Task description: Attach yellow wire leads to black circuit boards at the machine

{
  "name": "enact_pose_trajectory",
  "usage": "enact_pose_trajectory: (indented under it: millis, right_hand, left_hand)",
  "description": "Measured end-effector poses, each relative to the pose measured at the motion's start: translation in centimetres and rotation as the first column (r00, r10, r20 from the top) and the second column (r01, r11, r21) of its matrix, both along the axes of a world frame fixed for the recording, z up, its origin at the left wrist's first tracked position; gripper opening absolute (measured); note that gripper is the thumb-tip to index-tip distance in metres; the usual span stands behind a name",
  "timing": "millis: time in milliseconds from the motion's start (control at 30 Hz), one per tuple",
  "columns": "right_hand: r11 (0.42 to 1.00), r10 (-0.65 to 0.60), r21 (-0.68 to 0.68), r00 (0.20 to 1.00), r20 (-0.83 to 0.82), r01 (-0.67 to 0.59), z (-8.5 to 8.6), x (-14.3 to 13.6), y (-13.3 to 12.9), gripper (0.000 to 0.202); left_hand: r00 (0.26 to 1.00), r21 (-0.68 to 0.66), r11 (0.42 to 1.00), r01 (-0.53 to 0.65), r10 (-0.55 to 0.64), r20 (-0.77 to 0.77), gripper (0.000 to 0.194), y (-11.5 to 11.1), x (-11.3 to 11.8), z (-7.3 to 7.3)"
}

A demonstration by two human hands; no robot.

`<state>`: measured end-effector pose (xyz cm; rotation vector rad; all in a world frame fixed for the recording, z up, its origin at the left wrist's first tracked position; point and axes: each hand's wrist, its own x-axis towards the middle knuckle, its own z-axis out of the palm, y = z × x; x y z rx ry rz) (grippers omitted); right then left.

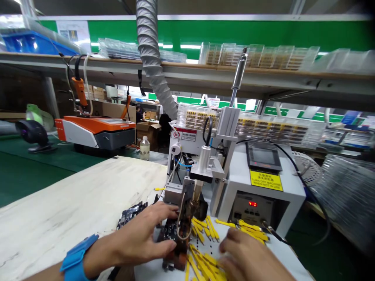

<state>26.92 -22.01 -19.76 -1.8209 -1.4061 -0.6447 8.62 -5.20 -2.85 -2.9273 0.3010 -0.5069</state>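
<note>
My left hand [149,234], with a blue wristband [77,257], rests at a dark circuit board assembly [174,242] under the machine's soldering head [196,195]. Its thumb and fingers are spread apart along the left side of the assembly. To the right, my right hand [243,249] is blurred by motion, and its fingertips are smeared above the bench near the yellow strips [205,261]. Whether it holds anything is unclear. More yellow strips [253,230] lie behind it. Another dark board [131,212] lies left of the machine, partly behind my left hand.
The machine's control box [266,199] stands at the right, with a black cable looping beside it. A white sheet [88,195] covers the left bench. Behind it are an orange device [99,130], a black fan [33,134] and a bottle [144,148]. A grey duct [150,50] hangs above.
</note>
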Motion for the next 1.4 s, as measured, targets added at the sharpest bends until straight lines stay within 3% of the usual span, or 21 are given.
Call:
enact_pose_trajectory:
  millis: [67,167,267,367,500,533,600,667,733,1067,1400]
  right_hand:
    - [0.934,-0.342,-0.107,0.940,0.005,0.340,0.2,2.2,-0.8,0.018]
    - [0.892,-0.428,-0.171,0.904,-0.021,0.418,0.2,4.2,-1.4,0.025]
    - [0.902,-0.398,-0.194,0.917,-0.029,0.386,0.2,4.2,-1.1,0.029]
    - [0.935,-0.331,-0.128,0.944,0.013,0.330,0.7,3.2,-0.5,0.024]
    - [0.995,-0.061,0.079,0.998,0.034,0.058,2.0,1.0,0.2,0.020]
    - [0.983,0.056,0.169,0.996,0.063,-0.066,2.3,0.3,0.3,0.021]
    - [0.908,0.250,0.322,0.963,0.098,-0.269,2.9,-0.7,0.8,0.022]
    - [0.812,0.373,0.444,0.922,0.104,-0.379,3.2,-1.4,1.6,0.023]
    - [0.762,0.433,0.497,0.897,0.088,-0.416,3.2,-1.5,2.4,0.024]
    - [0.792,0.323,0.464,0.917,0.234,-0.397,2.8,-1.1,2.6,0.030]
    - [0.837,0.197,0.437,0.926,0.322,-0.330,2.9,-1.3,2.5,0.038]
  left_hand:
    - [0.998,-0.008,0.998,0.055,-0.055,-0.001,0.040,-0.5,0.5,-0.3]
    - [0.994,-0.012,0.995,0.101,-0.101,-0.033,0.029,-1.1,1.1,-0.5]
    - [0.994,0.024,0.996,0.088,-0.086,-0.070,0.029,-1.3,1.2,-0.6]
    - [1.000,0.135,0.991,0.014,-0.012,-0.016,0.037,-1.0,0.8,-0.9]
    - [0.998,0.225,0.974,-0.003,-0.013,0.069,0.040,-0.2,0.5,-1.9]
    - [0.997,0.223,0.975,0.002,-0.019,0.077,0.039,0.0,0.5,-2.1]
    - [0.996,0.221,0.975,0.011,-0.031,0.088,0.038,0.2,0.6,-2.4]
    - [0.994,0.241,0.971,0.012,-0.039,0.106,0.039,0.2,0.6,-2.7]
    - [0.990,0.275,0.961,0.002,-0.041,0.138,0.042,0.2,0.6,-2.8]
    - [0.970,0.442,0.897,0.025,-0.128,0.205,0.035,0.5,0.4,-4.0]
    - [0.978,0.454,0.887,0.081,-0.159,0.135,0.041,-0.3,0.8,-3.8]
